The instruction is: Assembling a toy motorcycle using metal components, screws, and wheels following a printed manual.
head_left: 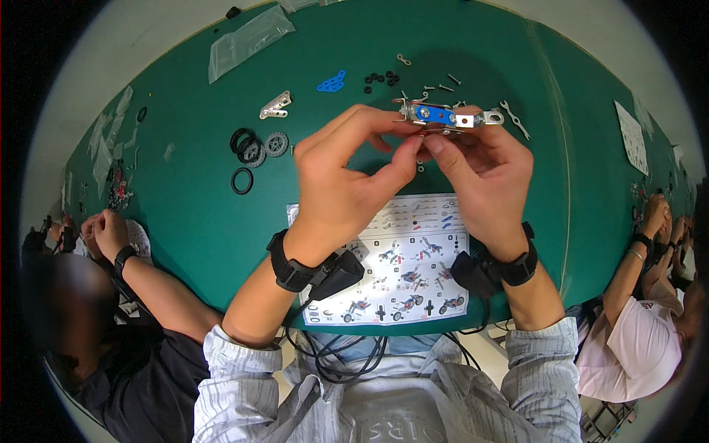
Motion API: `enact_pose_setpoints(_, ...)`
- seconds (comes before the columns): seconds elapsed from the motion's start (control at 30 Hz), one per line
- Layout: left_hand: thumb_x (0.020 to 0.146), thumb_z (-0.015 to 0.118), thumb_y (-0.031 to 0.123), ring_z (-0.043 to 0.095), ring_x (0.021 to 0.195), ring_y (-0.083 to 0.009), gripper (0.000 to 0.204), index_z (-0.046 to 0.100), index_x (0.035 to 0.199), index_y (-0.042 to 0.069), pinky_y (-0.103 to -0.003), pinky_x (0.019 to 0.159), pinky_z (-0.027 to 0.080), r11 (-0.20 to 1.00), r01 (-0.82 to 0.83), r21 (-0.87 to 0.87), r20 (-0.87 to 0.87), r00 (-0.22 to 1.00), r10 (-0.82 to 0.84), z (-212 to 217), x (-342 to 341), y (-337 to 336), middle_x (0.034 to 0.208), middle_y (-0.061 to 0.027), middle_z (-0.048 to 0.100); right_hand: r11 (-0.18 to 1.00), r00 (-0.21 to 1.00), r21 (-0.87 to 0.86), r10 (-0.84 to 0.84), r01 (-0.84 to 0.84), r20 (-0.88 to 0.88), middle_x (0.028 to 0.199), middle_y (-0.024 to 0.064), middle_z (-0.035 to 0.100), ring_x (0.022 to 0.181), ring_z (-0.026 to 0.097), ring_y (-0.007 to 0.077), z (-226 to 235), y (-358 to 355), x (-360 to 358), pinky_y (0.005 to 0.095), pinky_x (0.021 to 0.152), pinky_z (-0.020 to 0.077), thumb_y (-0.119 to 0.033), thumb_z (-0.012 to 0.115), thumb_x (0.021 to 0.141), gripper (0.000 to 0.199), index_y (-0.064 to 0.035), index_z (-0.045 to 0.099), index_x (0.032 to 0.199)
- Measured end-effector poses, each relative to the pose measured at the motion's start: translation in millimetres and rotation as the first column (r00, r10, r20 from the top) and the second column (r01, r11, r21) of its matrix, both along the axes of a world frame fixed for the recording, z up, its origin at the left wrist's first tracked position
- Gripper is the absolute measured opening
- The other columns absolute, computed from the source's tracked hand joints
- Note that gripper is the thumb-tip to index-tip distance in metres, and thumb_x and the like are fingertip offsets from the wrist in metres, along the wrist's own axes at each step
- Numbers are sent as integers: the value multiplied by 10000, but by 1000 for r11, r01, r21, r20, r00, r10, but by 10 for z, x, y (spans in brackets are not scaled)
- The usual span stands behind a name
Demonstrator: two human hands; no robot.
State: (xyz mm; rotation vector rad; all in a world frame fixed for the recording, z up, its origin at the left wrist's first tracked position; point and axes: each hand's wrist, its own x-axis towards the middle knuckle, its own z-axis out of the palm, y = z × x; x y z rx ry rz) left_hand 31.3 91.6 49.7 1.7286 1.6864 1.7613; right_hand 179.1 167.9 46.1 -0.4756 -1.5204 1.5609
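Note:
Both my hands are raised over the green table, gripping a small metal construction-kit assembly (442,115) with a blue perforated strip, silver brackets and screws. My left hand (347,162) pinches its left end between thumb and fingers. On the other side, my right hand (484,173) supports the assembly from below, fingers curled behind it. The two thumb tips nearly meet under its lower edge. Whatever small part lies between them is too hidden to make out. Beneath my wrists lies a printed instruction sheet (384,288) with pictures of a model motorcycle.
Grey wheels (276,144) and black tyres (242,180) lie left of my hands. Beyond are a silver bracket (275,105), a blue plate (332,82), black small parts (380,77) and a plastic bag (251,43). A wrench (515,120) is at right. People work on both sides.

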Motion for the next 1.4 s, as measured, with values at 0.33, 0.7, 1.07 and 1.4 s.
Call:
enact_pose_setpoints(0.33, 775, 710, -113, 611, 812, -105, 218, 667, 970, -25, -227, 714, 488, 999, 33, -39, 75, 997, -30, -28, -33, -50, 969, -80, 684, 992, 997, -96, 75, -78, -34, 1004, 93, 699, 943, 684, 151, 22, 29, 32, 261, 775, 568, 9, 687, 904, 145, 40, 668, 1044)
enact_pose_setpoints(0.7, 735, 726, -95, 650, 806, -140, 218, 662, 927, -12, -265, 731, 520, 998, 19, 54, -113, 993, -12, 44, -94, -31, 914, -89, 687, 937, 973, -260, 223, -232, -66, 984, 117, 704, 851, 683, 167, 33, 93, 41, 280, 652, 547, -166, 622, 966, 241, 44, 678, 1069)
enact_pose_setpoints(1.07, 689, 772, -66, 651, 739, -192, 228, 674, 894, -38, -273, 630, 521, 988, 8, 154, -252, 967, 31, 164, -166, -68, 887, -128, 705, 832, 908, -369, 353, -415, -224, 1024, 126, 695, 834, 672, 194, 50, 136, 95, 305, 635, 546, -189, 568, 1001, 268, 14, 634, 1163)
enact_pose_setpoints(1.4, 700, 763, -32, 627, 700, -185, 214, 665, 891, -37, -264, 604, 502, 975, 64, 215, -291, 957, 1, 158, -166, -49, 839, -131, 684, 790, 862, -361, 397, -496, -316, 1026, 144, 689, 843, 678, 235, -46, 141, 102, 338, 639, 553, -187, 556, 1007, 287, -9, 596, 1228)
